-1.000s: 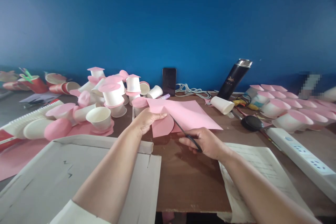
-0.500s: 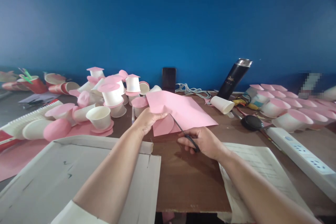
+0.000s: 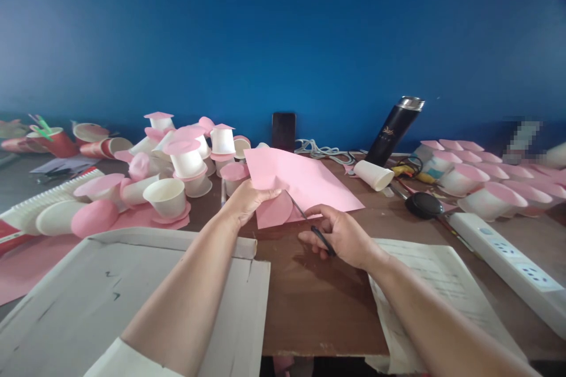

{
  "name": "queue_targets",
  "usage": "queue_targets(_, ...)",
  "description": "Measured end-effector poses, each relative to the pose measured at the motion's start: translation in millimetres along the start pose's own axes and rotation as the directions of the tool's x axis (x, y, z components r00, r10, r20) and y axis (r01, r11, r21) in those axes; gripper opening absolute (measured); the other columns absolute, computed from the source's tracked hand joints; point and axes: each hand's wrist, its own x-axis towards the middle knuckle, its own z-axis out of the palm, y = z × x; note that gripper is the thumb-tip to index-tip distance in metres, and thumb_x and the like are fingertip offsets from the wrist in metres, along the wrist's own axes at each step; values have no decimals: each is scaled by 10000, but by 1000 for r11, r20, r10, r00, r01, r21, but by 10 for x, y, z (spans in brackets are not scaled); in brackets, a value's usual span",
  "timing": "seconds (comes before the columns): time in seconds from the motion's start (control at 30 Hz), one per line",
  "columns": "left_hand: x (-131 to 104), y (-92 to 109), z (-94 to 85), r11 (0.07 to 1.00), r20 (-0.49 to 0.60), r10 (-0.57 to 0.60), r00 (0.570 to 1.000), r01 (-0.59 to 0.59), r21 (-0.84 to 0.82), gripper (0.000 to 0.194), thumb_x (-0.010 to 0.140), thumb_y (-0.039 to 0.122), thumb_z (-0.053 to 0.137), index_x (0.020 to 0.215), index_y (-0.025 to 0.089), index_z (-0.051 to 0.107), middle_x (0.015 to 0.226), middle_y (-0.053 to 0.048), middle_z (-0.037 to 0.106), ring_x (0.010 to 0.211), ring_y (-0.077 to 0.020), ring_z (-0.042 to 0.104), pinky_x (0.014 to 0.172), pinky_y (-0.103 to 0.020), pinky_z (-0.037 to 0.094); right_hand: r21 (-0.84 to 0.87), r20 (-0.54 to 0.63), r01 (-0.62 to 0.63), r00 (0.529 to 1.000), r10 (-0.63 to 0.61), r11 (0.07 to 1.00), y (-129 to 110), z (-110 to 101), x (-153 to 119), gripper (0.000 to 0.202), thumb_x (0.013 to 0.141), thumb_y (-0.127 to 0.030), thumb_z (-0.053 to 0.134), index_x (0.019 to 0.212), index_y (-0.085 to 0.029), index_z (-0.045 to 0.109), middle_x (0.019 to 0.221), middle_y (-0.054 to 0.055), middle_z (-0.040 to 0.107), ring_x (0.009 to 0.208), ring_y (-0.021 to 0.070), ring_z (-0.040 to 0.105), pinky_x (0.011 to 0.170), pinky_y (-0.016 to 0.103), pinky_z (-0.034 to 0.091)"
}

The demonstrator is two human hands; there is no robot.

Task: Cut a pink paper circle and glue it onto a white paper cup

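Observation:
A sheet of pink paper [image 3: 309, 179] is raised a little above the brown table, its left edge pinched between the thumb and fingers of my left hand [image 3: 250, 203]. A rounded cut shows in the sheet just right of my thumb. My right hand [image 3: 340, 235] grips a pair of scissors [image 3: 325, 241] by the black handles, with the blades reaching into the paper at that curve. How far apart the blades are is hard to make out, as the paper partly hides them.
White paper cups with pink paper pieces [image 3: 183, 156] crowd the left, and more pink-topped cups [image 3: 506, 194] stand right. A black flask [image 3: 393, 132] leans near the blue wall. A power strip [image 3: 508, 253], a cardboard piece [image 3: 132, 300] and a written sheet [image 3: 424, 271] lie nearer.
The fingers of my right hand have spread slightly on the scissor handles. My left hand and the pink paper stay nearly in place.

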Motion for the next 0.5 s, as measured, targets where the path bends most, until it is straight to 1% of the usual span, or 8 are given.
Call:
queue_targets(0.13,10,-10,-20,1000,16,10,1000,-10,-15,504,590,285,837,1049,130,699,1197,-123,660,1113,-274,596,1024,-410,402,36,47,11,999,-13,999,29,-18,19,441,729,-497,709,995,-165,592,628,-7,639,461,87,518,451,209,420)
queue_targets(0.23,10,-7,-33,999,19,1,1000,-1,-33,513,581,278,841,1052,136,696,1188,-121,664,1104,-273,599,1012,-408,410,59,87,-7,996,2,998,5,-33,24,432,717,-511,712,927,-142,634,629,-6,620,476,79,507,469,212,432)
queue_targets(0.37,0,16,-44,998,29,-19,999,21,-51,526,566,268,848,1054,144,697,1159,-125,675,1064,-271,616,991,-417,419,32,76,-54,996,51,998,-42,-44,19,460,700,-536,717,897,-124,667,596,-9,599,462,71,493,451,205,405)
queue_targets(0.5,-4,32,-58,999,35,-13,999,14,-42,513,575,265,841,1050,141,691,1143,-119,680,1060,-270,615,979,-417,424,50,72,-78,995,75,996,-24,-52,24,483,680,-541,729,905,-116,676,604,-1,606,476,79,506,458,211,423)
